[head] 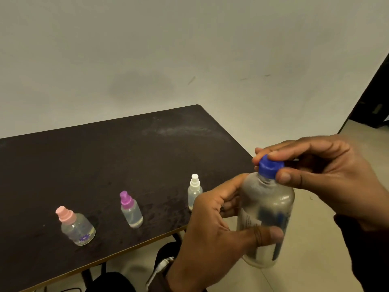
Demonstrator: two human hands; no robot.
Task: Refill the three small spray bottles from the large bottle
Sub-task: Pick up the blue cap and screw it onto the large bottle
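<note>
Hands hold a large clear bottle (266, 218) in the air, just off the near right corner of a dark counter (105, 165) and above a pale floor (311, 249). The left hand (210, 234) wraps the bottle's body, thumb across the front over a blurred blue and white label, fingers (233, 186) curled behind its left side. The right hand (328, 175) comes in from the right, and its thumb and fingertips close around the blue screw cap (270, 165), which sits on the bottle's neck. The bottle is roughly upright, leaning slightly. Three small spray bottles stand upright on the counter to the left of the large bottle, in a row near the front edge, well apart from one another. Farthest from the large bottle is one with a pink sprayer (76, 226) and a purple flower print; in the middle, one with a purple sprayer (131, 209); nearest, one with a white sprayer (194, 190), partly hidden behind the left hand. Each holds a little clear liquid. A plain wall (189, 49) rises behind the counter.
</note>
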